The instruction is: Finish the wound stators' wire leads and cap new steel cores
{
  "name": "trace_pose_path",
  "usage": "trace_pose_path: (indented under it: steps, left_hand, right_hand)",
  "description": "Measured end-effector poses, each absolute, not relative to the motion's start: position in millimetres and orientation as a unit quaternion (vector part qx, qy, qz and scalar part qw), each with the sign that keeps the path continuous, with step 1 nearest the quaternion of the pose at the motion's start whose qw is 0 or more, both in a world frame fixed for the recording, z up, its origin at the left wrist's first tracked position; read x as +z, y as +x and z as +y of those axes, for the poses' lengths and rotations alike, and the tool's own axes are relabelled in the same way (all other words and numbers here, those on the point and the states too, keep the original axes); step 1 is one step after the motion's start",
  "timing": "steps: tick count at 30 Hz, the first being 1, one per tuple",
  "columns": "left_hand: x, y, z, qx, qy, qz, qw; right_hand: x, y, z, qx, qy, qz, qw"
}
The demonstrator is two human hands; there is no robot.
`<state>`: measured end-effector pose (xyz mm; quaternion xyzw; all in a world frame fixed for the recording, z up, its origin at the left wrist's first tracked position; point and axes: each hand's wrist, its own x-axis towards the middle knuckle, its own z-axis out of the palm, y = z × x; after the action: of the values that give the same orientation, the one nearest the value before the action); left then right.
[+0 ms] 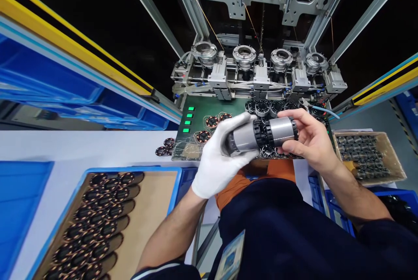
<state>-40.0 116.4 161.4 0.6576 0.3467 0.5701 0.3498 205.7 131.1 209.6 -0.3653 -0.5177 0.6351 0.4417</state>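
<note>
Two motor stators, steel cylinders with black slotted plastic ends, meet end to end in front of me. My left hand (pixel 215 164), in a white glove, is closed around the left stator (pixel 244 137). Bare fingers and thumb of my right hand (pixel 310 140) grip the right stator (pixel 281 131) near its outer end. Whether the two are joined or only touching I cannot tell. Under and behind them, a row of similar stators (pixel 262 108) stands on the green work surface (pixel 209 106). A few copper-wound stators (pixel 203 136) sit left of my glove.
A winding machine (pixel 261 75) with several round fixtures spans the back. Pliers (pixel 321 109) lie at the right. At lower left, a blue-rimmed tray (pixel 163 184) holds many wound stators. A box (pixel 393 153) of metal cores stands right. Two small wound parts (pixel 163 150) rest left.
</note>
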Motion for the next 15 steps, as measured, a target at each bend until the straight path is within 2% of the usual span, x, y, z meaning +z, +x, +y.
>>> trace_pose_path:
  steps: [6, 15]
  left_hand:
    - [168.0, -43.3, 113.1, 0.597, 0.650, 0.288, 0.373]
    - [161.9, -42.8, 115.2, 0.575, 0.636, 0.328, 0.397]
  right_hand:
    - [215.5, 202.4, 127.9, 0.640, -0.370, -0.512, 0.439]
    - [210.4, 200.6, 130.6, 0.627, -0.377, -0.523, 0.438]
